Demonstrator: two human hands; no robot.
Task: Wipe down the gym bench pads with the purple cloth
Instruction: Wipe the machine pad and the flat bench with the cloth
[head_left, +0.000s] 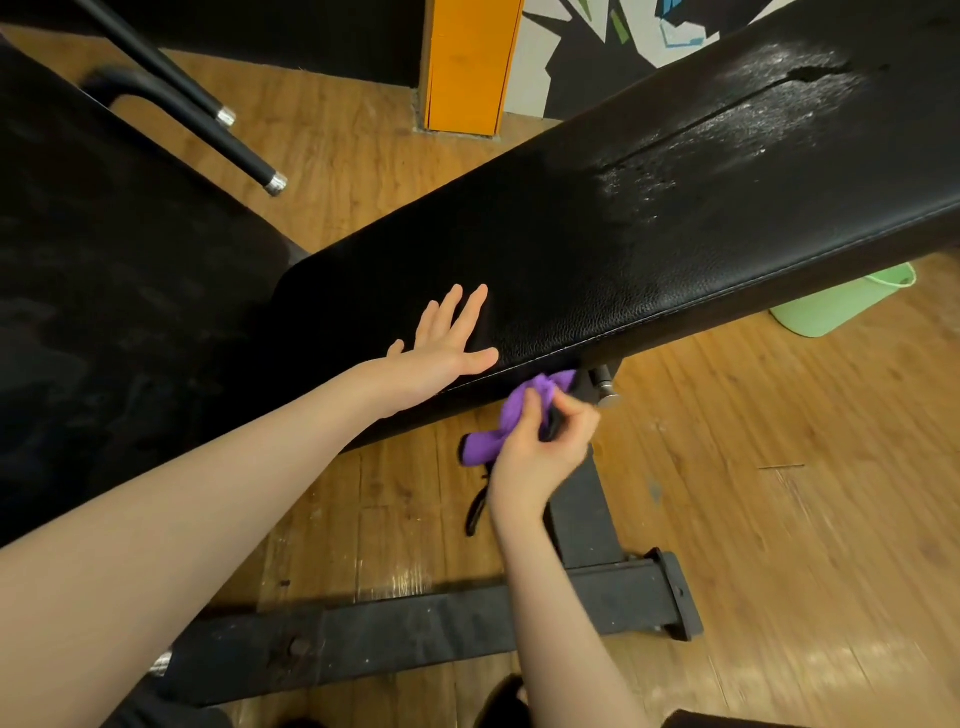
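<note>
A long black leather bench pad (623, 218) slants from the middle of the view up to the top right, with a shiny wet patch near its upper end. A second black pad (104, 270) fills the left side. My left hand (447, 343) lies flat on the lower end of the long pad, fingers spread. My right hand (540, 447) grips the bunched purple cloth (511, 415) against the pad's lower side edge, just under the stitched seam. Part of the cloth hangs below my fingers.
The bench's black steel frame (467, 629) and upright post (582, 509) stand on the wooden floor below my arms. A metal adjustment pin (605, 387) sticks out beside the cloth. A green bucket (841, 306) sits under the pad at right. Black bars (208, 104) cross the top left.
</note>
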